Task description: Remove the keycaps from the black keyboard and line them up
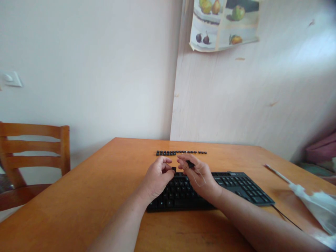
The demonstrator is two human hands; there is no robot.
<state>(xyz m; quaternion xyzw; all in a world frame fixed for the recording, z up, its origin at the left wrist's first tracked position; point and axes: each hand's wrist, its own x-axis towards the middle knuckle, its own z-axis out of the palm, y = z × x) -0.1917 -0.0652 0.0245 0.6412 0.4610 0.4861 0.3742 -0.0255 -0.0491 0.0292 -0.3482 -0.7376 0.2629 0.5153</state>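
Observation:
A black computer keyboard (183, 203) lies on the wooden table beneath both hands. My left hand (159, 176) is closed, pinching a small black keycap (174, 169) between thumb and fingertips above the keyboard's back edge. My right hand (201, 175) is closed around a small black handle (190, 163); thin pale wire loops run from it over the hand, like a wire keycap puller. Behind the hands, loose keycaps (168, 153) are lined up in rows on the table. Part of the keyboard's upper rows is hidden by my hands.
The keyboard's cable (287, 218) runs off to the right. A crumpled white plastic bag (312, 201) with a long thin end lies on the right of the table (105, 185). A wooden chair (34, 147) stands at the left, and a wall rises behind the table.

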